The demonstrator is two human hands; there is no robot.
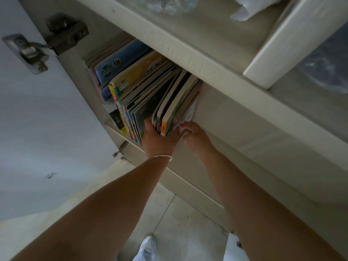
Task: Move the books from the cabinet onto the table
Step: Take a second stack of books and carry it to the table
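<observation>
1. Head view: the cabinet [235,117], pale cream, fills most of the picture; its shelf edge runs diagonally from upper left to lower right.
2. The cabinet door [37,119] stands open at the left, its inner face pale, with a metal hinge [47,42] fixed near its top.
3. The floor [169,213], light tiles, lies below between the two forearms; a white shoe [148,243] shows at the bottom edge.
4. The books [143,87], a row of thin colourful volumes, stand inside the cabinet's lower compartment, packed against its left wall and leaning to the left. None is out of the cabinet.
5. On the shelf above, crumpled clear plastic [165,4] and a white object [250,8]; neither can be identified further.
6. The left hand [160,138] is pushed into the row, fingers between the books, thumb side against the spines; it grips a cluster of the rightmost books from the left.
7. The right hand [194,136] meets the same cluster from the right, fingers curled onto the outermost book's lower edge.
8. A thin bracelet [163,157] circles the left wrist.
</observation>
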